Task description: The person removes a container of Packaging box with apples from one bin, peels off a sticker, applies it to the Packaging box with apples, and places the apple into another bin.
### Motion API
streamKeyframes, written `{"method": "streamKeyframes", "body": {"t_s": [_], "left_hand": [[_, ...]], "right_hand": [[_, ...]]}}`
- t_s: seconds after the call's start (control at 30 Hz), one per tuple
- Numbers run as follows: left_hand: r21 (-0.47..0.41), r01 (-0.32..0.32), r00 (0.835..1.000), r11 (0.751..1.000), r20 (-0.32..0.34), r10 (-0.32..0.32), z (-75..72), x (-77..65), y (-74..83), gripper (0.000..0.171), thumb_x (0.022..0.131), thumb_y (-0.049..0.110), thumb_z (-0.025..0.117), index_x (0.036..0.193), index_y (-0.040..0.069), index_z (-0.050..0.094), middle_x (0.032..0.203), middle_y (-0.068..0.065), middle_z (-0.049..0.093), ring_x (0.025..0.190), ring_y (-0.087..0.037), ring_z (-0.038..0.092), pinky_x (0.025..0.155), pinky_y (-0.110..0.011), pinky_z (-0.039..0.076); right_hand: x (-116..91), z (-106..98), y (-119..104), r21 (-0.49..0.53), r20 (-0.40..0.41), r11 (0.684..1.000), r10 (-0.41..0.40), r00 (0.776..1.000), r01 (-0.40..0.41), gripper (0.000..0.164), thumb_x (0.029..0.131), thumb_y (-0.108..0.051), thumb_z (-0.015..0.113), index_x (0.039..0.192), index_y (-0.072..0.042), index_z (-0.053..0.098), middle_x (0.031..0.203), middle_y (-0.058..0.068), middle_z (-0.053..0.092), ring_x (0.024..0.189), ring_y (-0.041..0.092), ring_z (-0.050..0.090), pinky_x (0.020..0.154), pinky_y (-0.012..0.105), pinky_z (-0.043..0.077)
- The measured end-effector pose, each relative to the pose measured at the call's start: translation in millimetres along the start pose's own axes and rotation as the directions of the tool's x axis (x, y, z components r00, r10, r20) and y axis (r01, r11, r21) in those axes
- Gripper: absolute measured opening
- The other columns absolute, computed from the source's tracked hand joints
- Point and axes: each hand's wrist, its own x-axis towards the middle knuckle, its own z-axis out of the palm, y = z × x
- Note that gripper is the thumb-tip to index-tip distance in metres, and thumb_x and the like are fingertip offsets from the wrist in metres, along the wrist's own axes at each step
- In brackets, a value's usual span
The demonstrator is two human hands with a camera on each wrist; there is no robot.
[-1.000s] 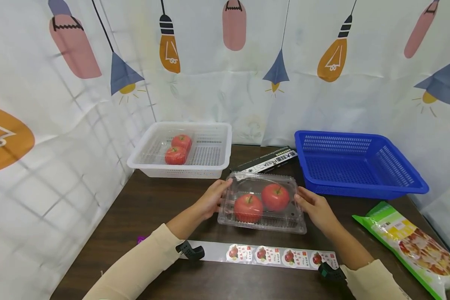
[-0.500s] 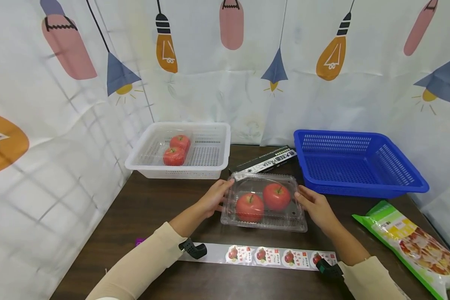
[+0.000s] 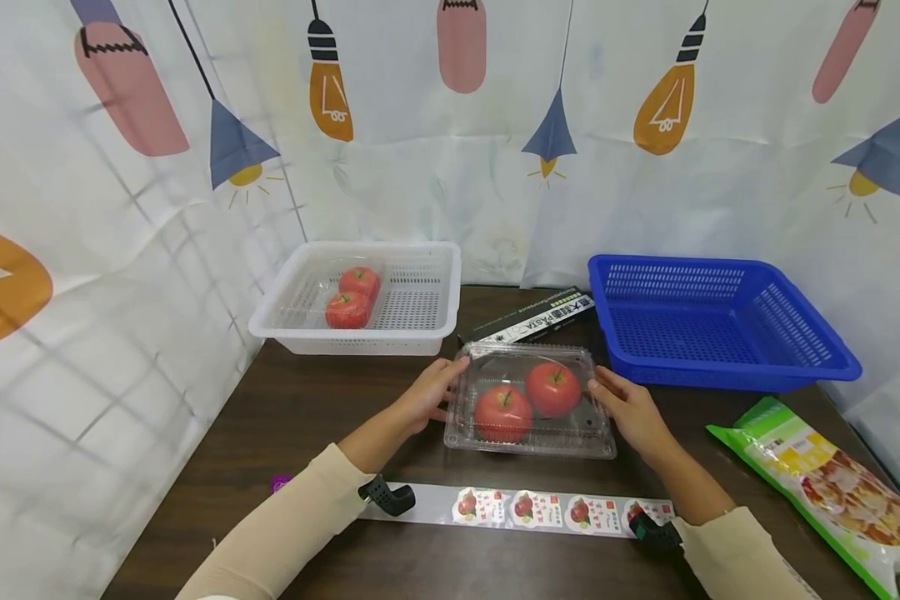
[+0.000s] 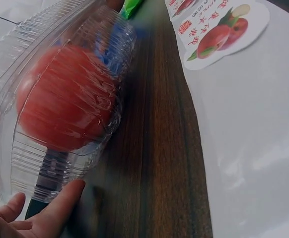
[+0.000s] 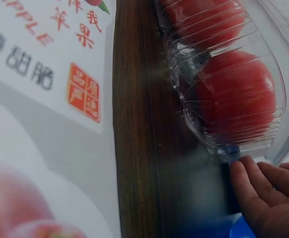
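Observation:
A clear plastic clamshell box point(image 3: 540, 442) with two red apples point(image 3: 503, 413) inside is held between both hands above the table. My left hand point(image 3: 429, 392) grips its left side, thumb at the lid's edge. On the right side, my right hand point(image 3: 630, 412) holds the box with the thumb on top. The left wrist view shows fingers point(image 4: 60, 206) against the ribbed lower wall, below an apple point(image 4: 67, 99). Fingertips point(image 5: 241, 173) of the right hand touch the box's bottom edge in the right wrist view.
A strip of apple stickers point(image 3: 536, 510) lies in front of the box. Behind stand a white basket point(image 3: 375, 343) holding another box with two apples, a black pasta box point(image 3: 532, 321) and a blue basket point(image 3: 727, 375). A green food bag point(image 3: 832, 492) lies at right.
The clamshell box has shifted slightly to the right, its near edge a little farther back. Both hands keep their hold on it.

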Motion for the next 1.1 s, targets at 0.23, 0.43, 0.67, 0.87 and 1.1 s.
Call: {"method": "streamKeyframes", "body": {"t_s": [0.23, 0.43, 0.67, 0.87, 1.1], "left_hand": [[-0.004, 0.024, 1.000, 1.000, 0.001, -0.024, -0.6, -1.1, 1.3, 0.056, 0.097, 0.051, 0.051, 0.127, 0.005, 0.041, 0.118, -0.019, 0.049, 0.103, -0.033, 0.056, 0.070, -0.045, 0.056], [0.000, 0.021, 1.000, 1.000, -0.010, -0.021, -10.5, -8.7, 5.9, 0.061, 0.095, 0.054, 0.054, 0.128, 0.004, 0.041, 0.127, -0.021, 0.049, 0.108, -0.035, 0.057, 0.072, -0.046, 0.057], [0.176, -0.084, 0.996, 0.981, 0.036, 0.079, -33.6, -39.8, 2.1, 0.048, 0.099, 0.042, 0.055, 0.123, 0.001, 0.048, 0.122, -0.021, 0.057, 0.101, -0.032, 0.063, 0.078, -0.043, 0.056], [0.478, -0.299, 0.935, 0.826, 0.318, 0.155, -45.5, -70.7, -17.7, 0.032, 0.098, 0.013, 0.060, 0.125, -0.003, 0.052, 0.113, -0.013, 0.064, 0.101, -0.025, 0.063, 0.084, -0.039, 0.053], [0.758, -0.443, 0.893, 0.479, 0.420, 0.160, -34.7, -94.2, -27.7, 0.049, 0.077, 0.033, 0.084, 0.116, 0.009, 0.066, 0.107, 0.003, 0.063, 0.101, -0.015, 0.057, 0.088, -0.035, 0.049]], "right_hand": [[2, 1, 0, -0.002, -0.002, 1.000, 0.014, 1.000, -0.014, 0.069, 0.101, -0.041, 0.051, 0.149, 0.004, 0.030, 0.144, 0.027, 0.041, 0.126, 0.040, 0.047, 0.098, 0.055, 0.042], [1, -10, 0, 0.014, 0.051, 1.000, 0.005, 0.999, -0.006, 0.069, 0.103, -0.041, 0.046, 0.149, 0.006, 0.027, 0.146, 0.027, 0.039, 0.125, 0.042, 0.047, 0.094, 0.050, 0.047], [-20, -41, 1, -0.018, 0.069, 0.998, -0.051, 0.996, 0.053, 0.053, 0.105, -0.028, 0.047, 0.139, 0.012, 0.041, 0.135, 0.030, 0.049, 0.115, 0.043, 0.055, 0.085, 0.031, 0.053], [-44, -51, 9, -0.255, 0.107, 0.967, 0.007, 0.994, 0.021, 0.044, 0.098, -0.028, 0.061, 0.128, 0.003, 0.057, 0.114, 0.015, 0.067, 0.105, 0.032, 0.063, 0.080, 0.035, 0.054], [-64, -57, 15, -0.488, 0.166, 0.871, 0.023, 0.986, 0.062, 0.021, 0.081, -0.038, 0.079, 0.089, -0.020, 0.071, 0.084, -0.008, 0.060, 0.077, 0.010, 0.056, 0.063, 0.028, 0.048]]}}
